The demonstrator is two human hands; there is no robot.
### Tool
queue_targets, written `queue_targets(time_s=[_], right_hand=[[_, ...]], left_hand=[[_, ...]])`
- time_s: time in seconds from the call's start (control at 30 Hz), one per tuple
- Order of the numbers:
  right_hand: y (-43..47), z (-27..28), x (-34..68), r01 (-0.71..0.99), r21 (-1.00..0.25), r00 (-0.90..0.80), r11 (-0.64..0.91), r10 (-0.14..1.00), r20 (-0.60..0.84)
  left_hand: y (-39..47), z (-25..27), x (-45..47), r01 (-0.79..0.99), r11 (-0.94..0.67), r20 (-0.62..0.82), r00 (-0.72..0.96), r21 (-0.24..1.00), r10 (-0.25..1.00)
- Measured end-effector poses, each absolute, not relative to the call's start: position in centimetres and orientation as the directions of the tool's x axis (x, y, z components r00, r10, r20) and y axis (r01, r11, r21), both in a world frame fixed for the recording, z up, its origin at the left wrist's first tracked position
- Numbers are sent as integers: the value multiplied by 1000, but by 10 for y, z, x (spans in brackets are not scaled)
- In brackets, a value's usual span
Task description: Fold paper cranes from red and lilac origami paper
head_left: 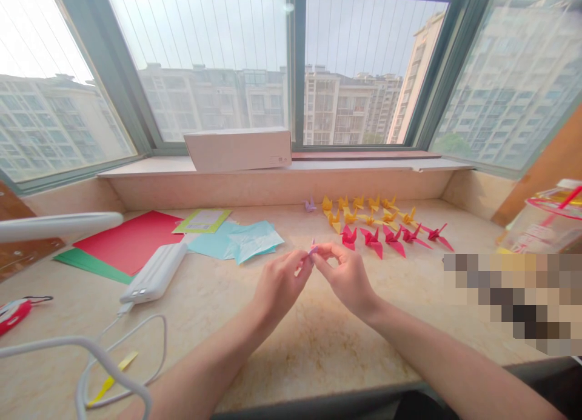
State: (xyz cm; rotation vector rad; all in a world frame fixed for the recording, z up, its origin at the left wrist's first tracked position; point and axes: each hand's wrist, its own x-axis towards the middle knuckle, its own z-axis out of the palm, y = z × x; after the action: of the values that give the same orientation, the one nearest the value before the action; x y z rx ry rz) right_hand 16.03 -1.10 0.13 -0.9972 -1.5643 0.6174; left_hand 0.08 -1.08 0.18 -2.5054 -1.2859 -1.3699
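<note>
Between my fingertips is a small piece of folded purple paper [313, 249], mostly covered by the fingers. My left hand [282, 279] pinches it from the left, and my right hand [342, 273] pinches it from the right. Both hands are held over the stone counter [313, 341]. Beyond them stand rows of finished paper cranes: a purple crane [310, 204] at the back left, several yellow cranes [373, 203] beside it, and several red cranes [393, 238] in the front row. Light blue paper sheets [254, 241] lie left of my hands.
Red paper [131, 241], green paper [86, 263] and a yellow-green packet [202, 220] lie at left. A white power bank [154, 273] trails a cable [82, 341] near my left arm. A white box [239, 150] sits on the sill; a plastic cup [541, 223] stands at right.
</note>
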Motion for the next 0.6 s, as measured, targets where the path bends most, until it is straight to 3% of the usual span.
queue_targets(time_s=[0.3,0.6], right_hand=[[-11,1,164,300,-670,-112,680,722,683],[-10,3,166,313,-577,-184,754,644,742]], left_hand=[[-14,7,1,641,-618,668,213,456,714],[-15,9,3,564,-604,655,142,563,742]])
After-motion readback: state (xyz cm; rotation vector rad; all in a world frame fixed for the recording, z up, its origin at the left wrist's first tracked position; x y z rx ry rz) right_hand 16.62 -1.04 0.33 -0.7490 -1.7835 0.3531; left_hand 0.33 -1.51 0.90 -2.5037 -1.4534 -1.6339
